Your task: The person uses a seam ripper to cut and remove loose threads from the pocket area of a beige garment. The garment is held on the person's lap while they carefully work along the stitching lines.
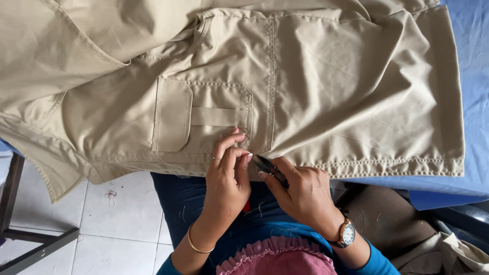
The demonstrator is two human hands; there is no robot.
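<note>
Viewing from the head camera, I log: beige garment [316, 81] spread over the blue-covered bench [476, 102], pocket flap [172, 114] facing up. Left hand [226, 178] pinches the fabric at the hem just below the pocket. Right hand [303, 191] is closed around small dark thread snips [266, 165], blades touching that same hem. Wristwatch [347, 234] on the right wrist, bangle [196, 247] on the left.
</note>
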